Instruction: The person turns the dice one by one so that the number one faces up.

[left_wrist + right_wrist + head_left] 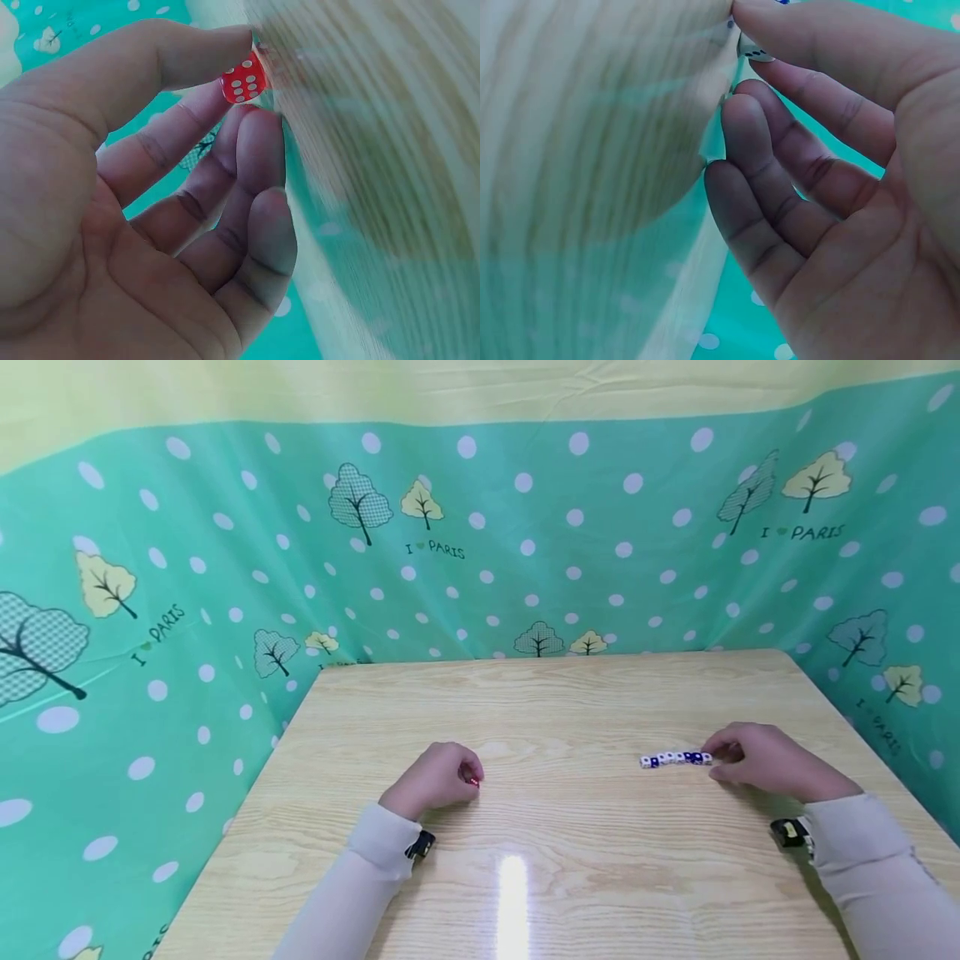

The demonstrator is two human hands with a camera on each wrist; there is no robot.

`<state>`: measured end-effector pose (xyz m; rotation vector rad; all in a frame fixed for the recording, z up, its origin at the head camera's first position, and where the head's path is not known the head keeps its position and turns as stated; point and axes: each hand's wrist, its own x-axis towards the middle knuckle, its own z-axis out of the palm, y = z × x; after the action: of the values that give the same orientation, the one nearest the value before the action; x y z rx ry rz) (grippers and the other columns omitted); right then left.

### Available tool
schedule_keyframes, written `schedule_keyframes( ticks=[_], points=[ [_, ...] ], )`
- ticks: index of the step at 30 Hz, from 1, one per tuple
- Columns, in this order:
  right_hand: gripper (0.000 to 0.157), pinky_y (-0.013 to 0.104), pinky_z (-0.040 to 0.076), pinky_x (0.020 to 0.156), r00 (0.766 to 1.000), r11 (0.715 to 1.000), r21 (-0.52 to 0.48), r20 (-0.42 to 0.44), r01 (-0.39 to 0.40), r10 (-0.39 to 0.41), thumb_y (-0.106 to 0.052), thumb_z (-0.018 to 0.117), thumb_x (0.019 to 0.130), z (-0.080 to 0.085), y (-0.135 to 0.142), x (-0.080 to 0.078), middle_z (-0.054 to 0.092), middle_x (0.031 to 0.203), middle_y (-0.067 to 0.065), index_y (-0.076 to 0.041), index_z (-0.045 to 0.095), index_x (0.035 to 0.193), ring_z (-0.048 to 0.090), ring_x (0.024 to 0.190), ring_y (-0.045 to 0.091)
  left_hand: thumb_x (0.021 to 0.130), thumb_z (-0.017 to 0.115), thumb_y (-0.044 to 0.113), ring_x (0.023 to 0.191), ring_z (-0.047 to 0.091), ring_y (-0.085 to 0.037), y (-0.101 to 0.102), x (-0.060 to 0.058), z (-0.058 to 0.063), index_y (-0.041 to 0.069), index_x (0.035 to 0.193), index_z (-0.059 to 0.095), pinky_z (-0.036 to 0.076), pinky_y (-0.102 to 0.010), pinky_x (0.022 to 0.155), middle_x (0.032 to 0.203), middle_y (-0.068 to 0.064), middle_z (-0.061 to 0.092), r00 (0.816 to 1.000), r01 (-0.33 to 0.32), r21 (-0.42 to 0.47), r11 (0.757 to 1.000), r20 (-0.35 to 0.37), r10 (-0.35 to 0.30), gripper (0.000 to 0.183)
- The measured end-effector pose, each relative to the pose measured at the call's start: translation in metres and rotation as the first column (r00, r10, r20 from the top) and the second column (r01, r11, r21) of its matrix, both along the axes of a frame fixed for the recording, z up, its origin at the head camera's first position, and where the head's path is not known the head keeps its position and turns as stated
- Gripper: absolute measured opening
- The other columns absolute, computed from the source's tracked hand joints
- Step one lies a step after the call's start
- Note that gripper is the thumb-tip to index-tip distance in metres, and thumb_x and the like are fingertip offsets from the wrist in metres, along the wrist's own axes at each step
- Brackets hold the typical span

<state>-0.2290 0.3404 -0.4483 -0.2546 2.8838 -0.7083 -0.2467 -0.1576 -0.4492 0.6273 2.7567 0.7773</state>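
Observation:
My left hand (442, 777) pinches a red die (244, 81) with white pips between thumb and index finger, close to the tabletop left of centre. In the left wrist view its other fingers are loosely bent below the die. Over on the right, a row of small white and blue dice (670, 758) lies on the table. My right hand (757, 760) is at the row's right end, with thumb and index finger around a white die (755, 51) with dark pips. The thumb hides part of that die in the right wrist view.
The dice lie on a light wood-grain table (525, 710). A green dotted curtain (495, 527) with tree prints hangs behind the table and along both sides. A bright light reflection marks the table's near middle. Both wrists wear small dark devices.

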Motion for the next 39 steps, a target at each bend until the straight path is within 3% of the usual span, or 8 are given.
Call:
schedule_keyframes(
  ticks=[12, 26, 39],
  points=[
    [0.028, 0.034, 0.049, 0.066, 0.999, 0.999, -0.012, 0.033, 0.036, -0.036, -0.018, 0.082, 0.088, -0.006, 0.003, -0.004, 0.069, 0.095, 0.004, -0.005, 0.075, 0.112, 0.058, 0.082, 0.020, 0.083, 0.078, 0.004, 0.072, 0.061, -0.008, -0.001, 0.004, 0.005, 0.017, 0.082, 0.075, 0.052, -0.027, 0.071, 0.076, 0.010, 0.068, 1.000, 0.006, 0.006, 1.000, -0.009, -0.006, 0.013],
    [0.026, 0.035, 0.049, 0.068, 0.999, 0.999, 0.000, 0.027, 0.045, -0.045, -0.016, 0.082, 0.088, -0.005, -0.001, -0.003, 0.068, 0.094, 0.004, -0.004, 0.075, 0.109, 0.057, 0.083, 0.021, 0.084, 0.084, 0.009, 0.078, 0.063, -0.010, -0.009, -0.003, 0.003, 0.015, 0.086, 0.079, 0.053, -0.031, 0.077, 0.083, 0.009, 0.071, 0.999, 0.030, 0.040, 0.999, 0.037, -0.032, 0.008],
    [0.027, 0.034, 0.049, 0.067, 0.998, 0.998, -0.015, 0.039, 0.058, -0.058, -0.019, 0.082, 0.088, -0.007, 0.001, -0.004, 0.068, 0.095, 0.005, -0.005, 0.075, 0.110, 0.057, 0.083, 0.021, 0.083, 0.087, 0.014, 0.078, 0.063, -0.011, -0.012, -0.006, -0.002, 0.019, 0.086, 0.079, 0.052, -0.031, 0.075, 0.081, 0.009, 0.072, 0.996, -0.010, 0.057, 0.998, 0.084, 0.005, 0.010]
  ],
)
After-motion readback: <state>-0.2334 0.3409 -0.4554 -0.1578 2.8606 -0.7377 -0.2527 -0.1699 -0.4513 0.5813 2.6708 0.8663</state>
